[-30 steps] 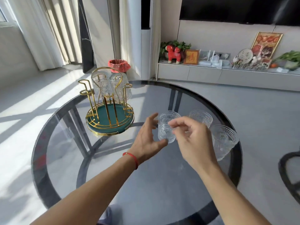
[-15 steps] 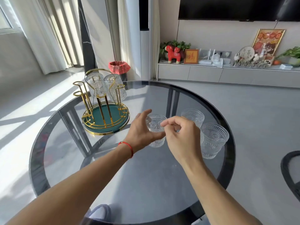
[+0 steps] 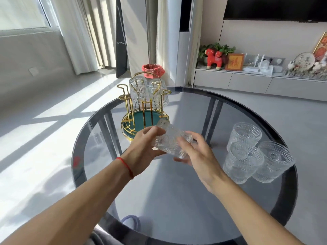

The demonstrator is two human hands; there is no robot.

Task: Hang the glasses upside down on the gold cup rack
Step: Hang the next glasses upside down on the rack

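A clear patterned glass (image 3: 169, 139) lies tilted on its side in the air above the table, held between my left hand (image 3: 143, 147) and my right hand (image 3: 196, 156). Just beyond it stands the gold cup rack (image 3: 144, 110) with a green base. Two glasses (image 3: 147, 91) hang upside down on its far pegs, while the near pegs are bare. Three more glasses (image 3: 246, 152) stand upright together on the right side of the table.
The round dark glass table (image 3: 177, 191) has its edge close behind the three glasses on the right. A red-lined bin (image 3: 153, 70) stands on the floor behind the rack. A low cabinet with ornaments (image 3: 247, 80) runs along the far wall.
The glass has been lifted off the table and tipped from upright onto its side, and has moved left toward the rack. Both hands moved with it.
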